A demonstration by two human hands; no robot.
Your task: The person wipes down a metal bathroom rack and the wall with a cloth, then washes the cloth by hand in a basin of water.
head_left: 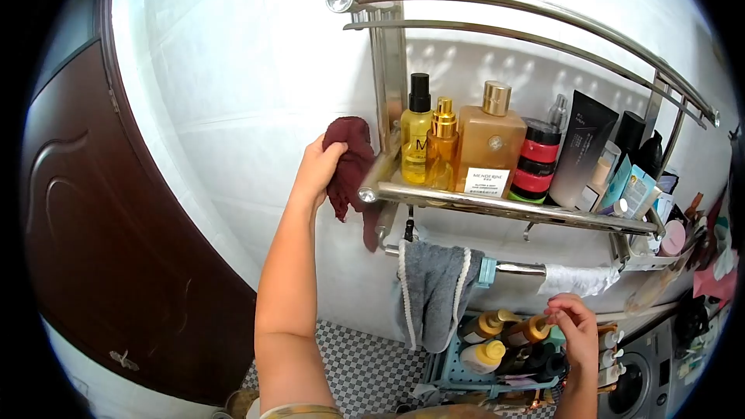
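Note:
My left hand grips a dark red cloth at the left end of the metal rack. The cloth lies close to the rack's lower end cap, and part of it hangs down beside the wall. My right hand is low on the right, below a white cloth on the lower bar. Its fingers are loosely bent, with nothing visible in them. On the shelf, nearest the red cloth, stand a yellow bottle, a gold-capped spray bottle and a large amber bottle.
Red and black jars and a dark tube stand farther right. A grey towel hangs from the lower bar. Beneath is a blue basket with bottles. A brown door is left; a washing machine is lower right.

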